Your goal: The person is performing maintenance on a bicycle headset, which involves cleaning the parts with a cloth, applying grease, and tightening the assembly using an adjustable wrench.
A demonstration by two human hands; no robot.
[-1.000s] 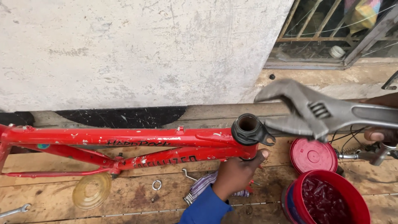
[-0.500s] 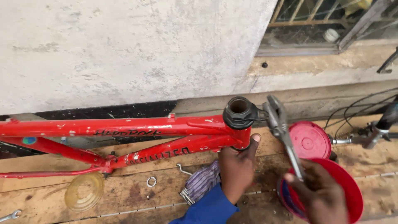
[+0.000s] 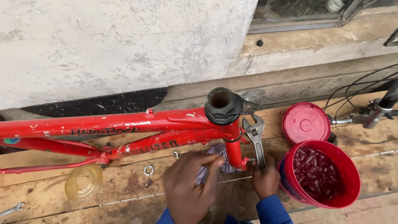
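Observation:
A red bicycle frame (image 3: 124, 124) lies across wooden planks, its black headset cup (image 3: 222, 105) on top of the head tube. My left hand (image 3: 186, 186) reaches in from below, its fingers closed on a striped cloth (image 3: 217, 155) at the foot of the head tube. My right hand (image 3: 265, 179) grips the lower end of a grey adjustable wrench (image 3: 256, 139). The wrench stands just right of the head tube, its jaw up beside the headset cup and apart from it.
A red bucket (image 3: 344, 166) of dark red pieces stands right of my right hand, its red lid (image 3: 306, 123) behind it. A clear yellowish dish (image 3: 83, 182), small metal rings (image 3: 148, 170) and a spanner (image 3: 10, 209) lie on the planks. Cables and a metal stem (image 3: 373, 116) sit far right.
My right hand brought the wrench down from the headset cup and now holds it low beside the head tube. My left hand moved from the head tube to the cloth.

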